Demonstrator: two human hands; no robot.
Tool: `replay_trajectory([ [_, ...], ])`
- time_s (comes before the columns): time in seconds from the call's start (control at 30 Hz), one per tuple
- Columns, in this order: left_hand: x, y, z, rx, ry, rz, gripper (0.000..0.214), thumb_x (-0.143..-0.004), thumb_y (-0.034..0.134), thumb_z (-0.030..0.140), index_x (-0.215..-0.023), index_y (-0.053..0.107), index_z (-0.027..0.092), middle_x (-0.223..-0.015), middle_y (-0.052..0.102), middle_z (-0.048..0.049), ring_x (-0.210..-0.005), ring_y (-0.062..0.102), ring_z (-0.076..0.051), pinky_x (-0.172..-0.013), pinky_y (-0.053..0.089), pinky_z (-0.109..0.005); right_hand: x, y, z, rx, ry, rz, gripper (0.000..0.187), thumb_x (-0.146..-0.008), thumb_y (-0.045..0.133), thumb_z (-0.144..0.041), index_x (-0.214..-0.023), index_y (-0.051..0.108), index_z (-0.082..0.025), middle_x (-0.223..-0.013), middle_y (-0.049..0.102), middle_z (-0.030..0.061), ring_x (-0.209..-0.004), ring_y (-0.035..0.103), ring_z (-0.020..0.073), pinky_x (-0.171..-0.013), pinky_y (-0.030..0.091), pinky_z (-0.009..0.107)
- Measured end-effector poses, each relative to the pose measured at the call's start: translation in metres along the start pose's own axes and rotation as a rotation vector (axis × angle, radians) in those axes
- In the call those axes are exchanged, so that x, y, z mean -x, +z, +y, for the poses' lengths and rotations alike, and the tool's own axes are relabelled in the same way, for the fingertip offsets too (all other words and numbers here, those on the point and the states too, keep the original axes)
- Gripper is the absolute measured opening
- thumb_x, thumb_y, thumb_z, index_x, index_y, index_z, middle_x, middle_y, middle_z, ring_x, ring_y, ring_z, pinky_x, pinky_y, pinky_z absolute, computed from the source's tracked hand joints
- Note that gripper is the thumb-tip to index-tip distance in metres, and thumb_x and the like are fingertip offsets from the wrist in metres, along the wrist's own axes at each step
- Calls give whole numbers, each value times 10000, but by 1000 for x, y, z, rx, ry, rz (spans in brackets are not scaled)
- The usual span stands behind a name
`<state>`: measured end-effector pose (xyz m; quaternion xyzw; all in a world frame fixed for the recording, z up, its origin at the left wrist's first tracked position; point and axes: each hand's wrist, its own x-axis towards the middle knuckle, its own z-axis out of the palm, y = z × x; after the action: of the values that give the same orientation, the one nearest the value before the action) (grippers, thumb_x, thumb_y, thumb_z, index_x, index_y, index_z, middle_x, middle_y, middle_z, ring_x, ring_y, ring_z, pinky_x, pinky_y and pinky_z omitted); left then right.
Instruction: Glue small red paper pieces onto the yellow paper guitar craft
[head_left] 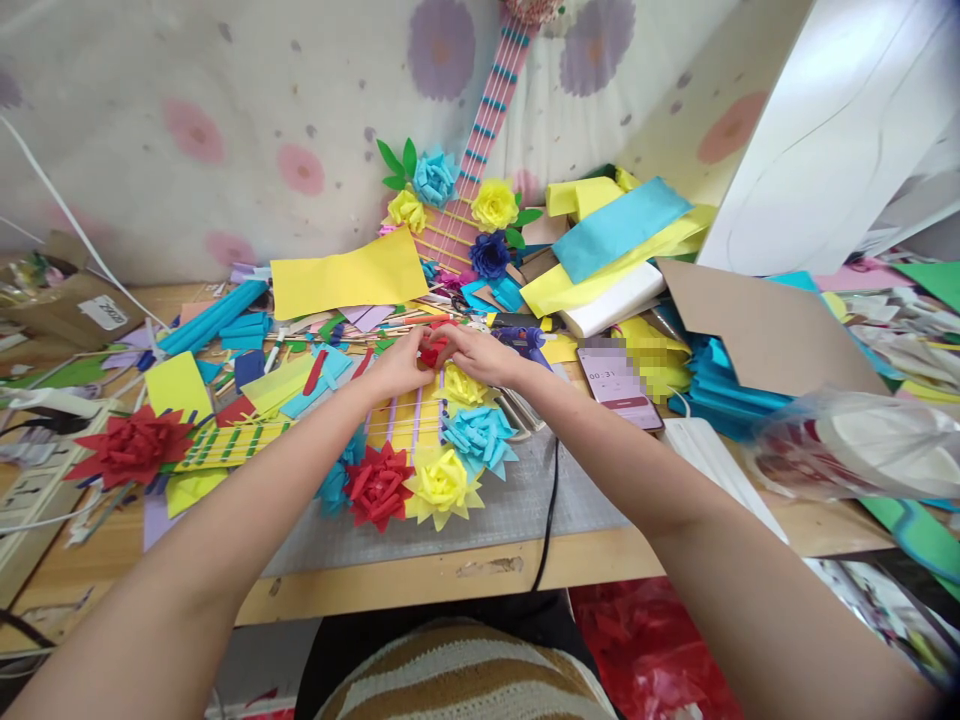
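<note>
My left hand (397,366) and my right hand (480,354) meet at a red paper flower (433,350), fingers curled in on it from both sides. Partly covered by the fingers, it sits at the far edge of a yellow paper guitar body (405,415) with purple strips. Around the body's rim are a yellow flower (461,385), a light blue one (480,440), another yellow one (442,485) and a red one (379,485). Beyond my left forearm, the guitar's yellow neck (232,447) with green bands ends in a large red flower (135,445).
A grey cutting mat (577,505) lies under the guitar. Behind my right hand is a blue glue gun (521,338); a black cord (553,510) hangs over the table edge. A phone (619,385), cardboard (765,325), paper scraps and a pink paper guitar (484,130) stand around.
</note>
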<state>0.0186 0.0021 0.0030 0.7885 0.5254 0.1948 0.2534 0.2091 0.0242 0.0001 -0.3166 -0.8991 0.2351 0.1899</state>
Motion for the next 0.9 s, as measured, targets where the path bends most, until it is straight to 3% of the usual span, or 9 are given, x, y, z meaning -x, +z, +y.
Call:
replay_trajectory([
  [0.23,-2,3,4,-16,-1,24,474,-672,580,176,-1138,492,169,-1199,649,-121,-1116,620,-283,-927,485,-408,0,2,0,-11,2,22,496,-735,365,-69,-1206,499,-150,-1113,680,104,-1192,551,241,-1015,427,442],
  [0.5,-3,1,9,-25,-37,-13,456,-714,571,152,-1164,490,165,-1221,655,-121,-1124,630,-269,-939,485,-385,0,4,-4,-72,59,47,552,-700,357,-46,-1225,486,-160,-956,745,43,-1161,557,248,-1026,408,444],
  [0.9,-4,5,-1,-28,-25,-3,583,-702,567,167,-1276,467,147,-1250,629,-144,-1151,615,-289,-980,484,-442,20,-7,-4,-169,160,300,484,-662,356,-66,-1099,523,-190,-884,754,33,-944,638,222,-932,446,401],
])
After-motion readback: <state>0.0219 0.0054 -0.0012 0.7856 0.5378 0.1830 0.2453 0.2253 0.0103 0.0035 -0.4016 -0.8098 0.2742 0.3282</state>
